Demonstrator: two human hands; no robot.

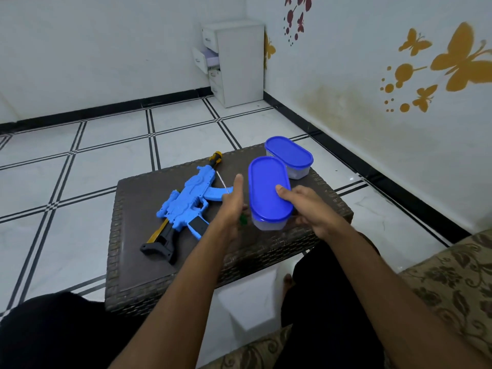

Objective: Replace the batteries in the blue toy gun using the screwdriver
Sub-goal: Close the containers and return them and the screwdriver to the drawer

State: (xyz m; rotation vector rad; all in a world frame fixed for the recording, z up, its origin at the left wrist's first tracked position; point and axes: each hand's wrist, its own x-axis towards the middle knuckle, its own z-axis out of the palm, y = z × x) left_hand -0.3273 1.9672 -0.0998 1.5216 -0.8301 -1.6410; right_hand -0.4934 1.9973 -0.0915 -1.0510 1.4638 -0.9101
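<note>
Toy gun (186, 206) lies untouched on table (127, 275), screwdriver (217, 166) beside it. Right hand (308, 206) grips near lidded box (269, 193); left hand (233, 203) spread, thumb up. Task likely barely begun.

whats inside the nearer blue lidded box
Not visible: the nearer box has its blue lid on, and its cloudy wall shows nothing clear. The right hand grips it.

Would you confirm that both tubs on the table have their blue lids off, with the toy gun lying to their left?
Not quite: the head view shows both tubs, the near one and the far one, with their blue lids on. The rest holds: they stand on the table, and the toy gun lies to their left.
</note>
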